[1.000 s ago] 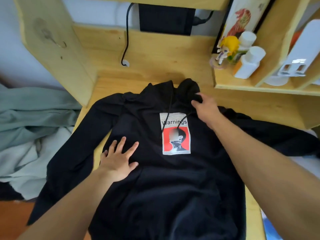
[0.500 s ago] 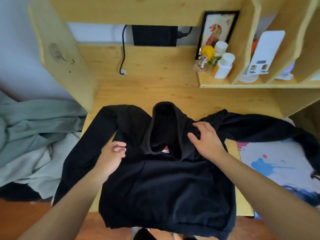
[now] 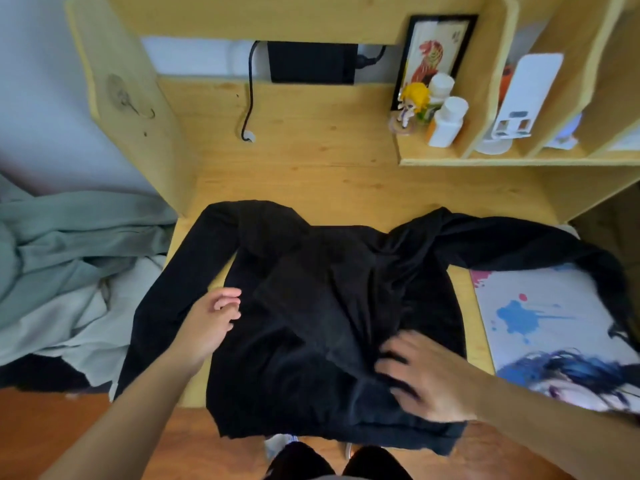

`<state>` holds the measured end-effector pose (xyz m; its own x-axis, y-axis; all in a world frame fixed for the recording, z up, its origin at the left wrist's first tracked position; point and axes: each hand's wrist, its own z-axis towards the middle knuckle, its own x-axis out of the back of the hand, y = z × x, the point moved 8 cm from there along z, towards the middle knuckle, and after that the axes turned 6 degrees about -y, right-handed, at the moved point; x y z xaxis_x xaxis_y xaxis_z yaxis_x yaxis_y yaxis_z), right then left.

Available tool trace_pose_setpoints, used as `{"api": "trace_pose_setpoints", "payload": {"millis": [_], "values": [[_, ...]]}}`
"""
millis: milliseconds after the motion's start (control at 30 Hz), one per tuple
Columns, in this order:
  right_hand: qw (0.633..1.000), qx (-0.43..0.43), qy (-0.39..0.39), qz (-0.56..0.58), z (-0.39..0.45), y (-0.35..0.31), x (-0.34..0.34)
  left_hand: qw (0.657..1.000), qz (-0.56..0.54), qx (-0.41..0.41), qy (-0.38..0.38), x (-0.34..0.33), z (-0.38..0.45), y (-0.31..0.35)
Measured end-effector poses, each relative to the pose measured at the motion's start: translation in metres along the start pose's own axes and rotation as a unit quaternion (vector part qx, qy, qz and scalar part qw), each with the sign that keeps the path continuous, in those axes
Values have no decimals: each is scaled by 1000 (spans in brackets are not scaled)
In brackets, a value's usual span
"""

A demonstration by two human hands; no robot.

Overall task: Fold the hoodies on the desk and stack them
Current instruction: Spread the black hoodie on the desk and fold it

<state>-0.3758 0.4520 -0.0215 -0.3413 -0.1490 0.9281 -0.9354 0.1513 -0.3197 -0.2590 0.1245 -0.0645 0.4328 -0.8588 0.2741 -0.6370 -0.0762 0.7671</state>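
Black hoodie (image 3: 322, 306) flat mid-desk (image 3: 311, 161), hood folded down; right hand (image 3: 427, 379) pressed splayed at 5 o'clock, left hand (image 3: 211, 320) loosely curled, empty, 9 o'clock; best smoothed before sleeves.

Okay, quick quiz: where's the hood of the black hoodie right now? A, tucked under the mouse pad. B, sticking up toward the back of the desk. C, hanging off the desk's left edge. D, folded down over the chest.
D: the hood lies flat over the hoodie's chest, with the right hand on its lower end.
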Motion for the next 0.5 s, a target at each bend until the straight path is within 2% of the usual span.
{"api": "trace_pose_setpoints", "payload": {"millis": [33,67,133,167,233,300,367,433,500], "values": [[998,2,-54,-25,-24,5,-24,1000,2,4,4,4,1,-1],[998,-25,-53,-28,-38,19,-33,1000,7,7,8,6,3,0],[987,-144,59,35,-45,61,-20,1000,18,9,13,7,11,4],[960,-234,131,80,-45,87,-5,1000,26,11,11,4,15,6],[871,-415,204,167,-44,137,14,999,49,24,0,-10,22,12],[786,-523,192,267,-36,174,10,996,72,51,-11,-28,28,16],[695,-560,199,405,-25,193,-1,993,75,86,-6,-43,37,17],[601,-559,228,523,-14,201,-9,991,9,132,8,-50,49,14],[541,-550,265,579,-4,206,-5,981,-84,176,25,-55,62,10]]}}
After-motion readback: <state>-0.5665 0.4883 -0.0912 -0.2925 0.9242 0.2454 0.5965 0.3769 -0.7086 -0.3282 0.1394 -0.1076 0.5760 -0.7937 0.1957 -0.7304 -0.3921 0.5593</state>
